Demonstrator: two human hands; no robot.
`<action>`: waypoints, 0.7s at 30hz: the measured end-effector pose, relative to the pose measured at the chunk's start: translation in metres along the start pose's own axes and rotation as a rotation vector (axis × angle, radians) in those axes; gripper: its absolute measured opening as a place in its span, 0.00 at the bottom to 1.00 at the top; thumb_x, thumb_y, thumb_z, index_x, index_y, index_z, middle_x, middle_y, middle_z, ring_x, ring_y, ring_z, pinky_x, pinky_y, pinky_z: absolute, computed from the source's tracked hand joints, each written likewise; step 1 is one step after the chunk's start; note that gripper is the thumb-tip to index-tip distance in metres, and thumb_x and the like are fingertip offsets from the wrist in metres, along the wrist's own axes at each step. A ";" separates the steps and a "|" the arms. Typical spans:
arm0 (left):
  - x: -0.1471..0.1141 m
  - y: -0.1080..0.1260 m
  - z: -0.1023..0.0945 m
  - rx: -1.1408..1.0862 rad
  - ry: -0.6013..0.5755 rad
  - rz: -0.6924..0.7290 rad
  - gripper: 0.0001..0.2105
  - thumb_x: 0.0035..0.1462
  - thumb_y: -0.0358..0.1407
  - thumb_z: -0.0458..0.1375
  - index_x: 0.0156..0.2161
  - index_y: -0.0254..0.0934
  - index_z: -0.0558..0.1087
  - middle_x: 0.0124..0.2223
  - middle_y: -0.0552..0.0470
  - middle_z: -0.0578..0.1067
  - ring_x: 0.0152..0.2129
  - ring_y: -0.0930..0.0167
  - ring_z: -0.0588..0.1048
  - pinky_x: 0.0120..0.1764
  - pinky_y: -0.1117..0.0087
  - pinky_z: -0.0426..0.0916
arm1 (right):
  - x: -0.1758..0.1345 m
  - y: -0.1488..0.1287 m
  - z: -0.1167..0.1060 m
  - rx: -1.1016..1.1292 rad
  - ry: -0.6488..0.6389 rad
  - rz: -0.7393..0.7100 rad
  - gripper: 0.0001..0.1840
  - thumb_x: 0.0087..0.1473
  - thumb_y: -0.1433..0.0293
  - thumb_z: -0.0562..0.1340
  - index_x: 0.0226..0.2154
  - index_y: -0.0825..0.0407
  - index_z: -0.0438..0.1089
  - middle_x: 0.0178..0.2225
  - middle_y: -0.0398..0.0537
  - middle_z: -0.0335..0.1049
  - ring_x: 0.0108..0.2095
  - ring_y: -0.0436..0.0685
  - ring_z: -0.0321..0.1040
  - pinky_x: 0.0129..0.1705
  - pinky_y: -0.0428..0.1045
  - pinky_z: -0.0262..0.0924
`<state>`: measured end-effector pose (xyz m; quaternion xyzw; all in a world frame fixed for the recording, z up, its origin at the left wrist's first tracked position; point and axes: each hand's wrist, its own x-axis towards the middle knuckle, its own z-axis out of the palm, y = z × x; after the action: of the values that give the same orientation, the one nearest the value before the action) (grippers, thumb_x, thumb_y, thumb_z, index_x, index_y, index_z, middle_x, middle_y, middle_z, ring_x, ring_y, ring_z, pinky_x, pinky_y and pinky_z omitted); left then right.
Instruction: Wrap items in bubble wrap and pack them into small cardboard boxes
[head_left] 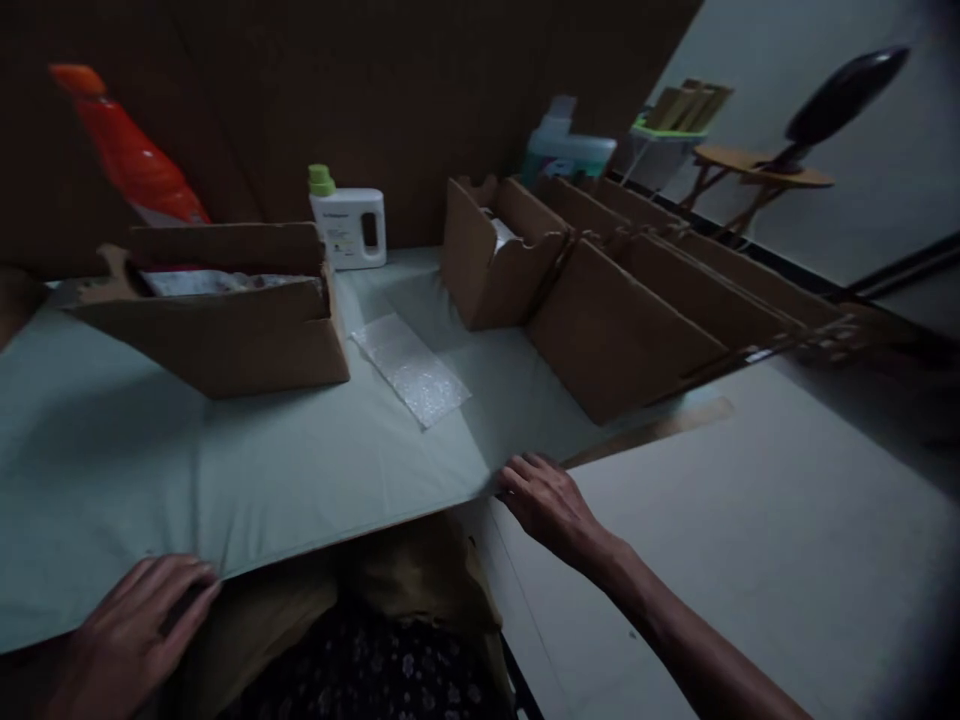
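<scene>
A pale green cloth (300,450) covers the table in front of me. My left hand (146,630) rests at the near edge of the cloth on the left, fingers lying on it and the thumb apart. Small creases run up from there. At the right near corner, my right hand (547,500) has its fingers curled over the edge of the cloth; the fingertips are partly hidden. Between the cardboard boxes lies a flat clear bubble-wrap pouch (412,370), apart from both hands. A cardboard box (247,345) holding packets stands on the left.
A cardboard box (480,265) and a row of larger cardboard boxes (615,340) stand right. Behind are an orange-red bottle (139,155), a white jug (349,225) with a green cap and a bluish bottle (570,150). A wooden stool (795,172) stands farther off.
</scene>
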<state>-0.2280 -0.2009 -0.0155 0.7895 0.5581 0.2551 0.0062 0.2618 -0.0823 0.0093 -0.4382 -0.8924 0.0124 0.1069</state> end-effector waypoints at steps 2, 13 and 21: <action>0.015 0.004 -0.012 -0.038 -0.026 -0.023 0.10 0.61 0.49 0.59 0.39 0.46 0.76 0.35 0.57 0.80 0.30 0.70 0.79 0.35 0.72 0.74 | 0.001 0.003 -0.004 0.060 -0.001 -0.022 0.06 0.58 0.73 0.65 0.32 0.51 0.67 0.32 0.47 0.69 0.34 0.56 0.62 0.35 0.50 0.54; 0.183 -0.064 0.016 -0.653 0.523 -0.793 0.30 0.39 0.43 0.65 0.51 0.37 0.68 0.46 0.48 0.77 0.41 0.65 0.76 0.48 0.60 0.73 | 0.188 -0.044 0.010 0.682 0.198 -0.013 0.26 0.59 0.65 0.63 0.59 0.50 0.63 0.54 0.56 0.69 0.46 0.59 0.73 0.45 0.55 0.69; 0.219 -0.066 0.050 -0.738 0.652 -0.785 0.23 0.38 0.40 0.63 0.44 0.37 0.71 0.44 0.48 0.78 0.44 0.61 0.75 0.53 0.59 0.68 | 0.287 -0.064 0.049 0.822 0.174 0.080 0.27 0.55 0.70 0.60 0.58 0.54 0.63 0.55 0.59 0.70 0.48 0.59 0.72 0.49 0.56 0.69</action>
<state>-0.2116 0.0318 0.0087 0.3531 0.6548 0.6373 0.2011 0.0316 0.1069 0.0204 -0.3927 -0.7832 0.3345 0.3472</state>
